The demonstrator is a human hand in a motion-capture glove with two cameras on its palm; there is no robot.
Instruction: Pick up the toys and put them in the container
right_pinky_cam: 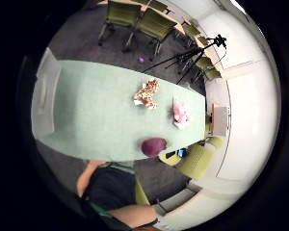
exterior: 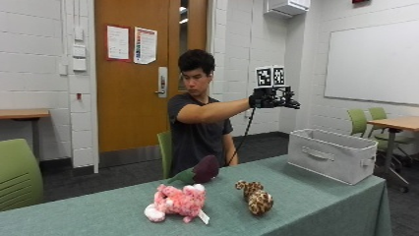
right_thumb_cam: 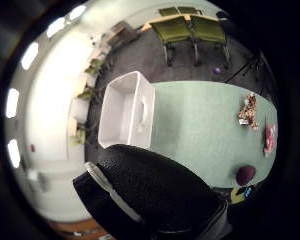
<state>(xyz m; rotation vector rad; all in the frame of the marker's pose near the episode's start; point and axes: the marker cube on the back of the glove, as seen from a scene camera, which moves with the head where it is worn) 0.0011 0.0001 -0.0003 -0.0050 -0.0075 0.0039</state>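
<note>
Three soft toys lie on the green table (exterior: 314, 206): a pink plush (exterior: 175, 201), a spotted brown plush (exterior: 255, 196) and a maroon plush (exterior: 204, 169) near the person's side. A white fabric bin (exterior: 330, 155) stands empty at the table's right end. My gloved right hand (exterior: 274, 98) is raised high above the table at shoulder height, between the toys and the bin, fingers relaxed and holding nothing. The palm views look down on the spotted plush (right_pinky_cam: 147, 93), pink plush (right_pinky_cam: 181, 113), maroon plush (right_pinky_cam: 154, 146) and bin (right_thumb_cam: 125, 112).
Green chairs (right_pinky_cam: 139, 21) stand beyond the table's far side, and another green chair (exterior: 16, 172) at the left. A camera tripod (right_pinky_cam: 192, 55) stands on the floor near the toys' end. A wooden table (exterior: 396, 123) with chairs sits behind the bin.
</note>
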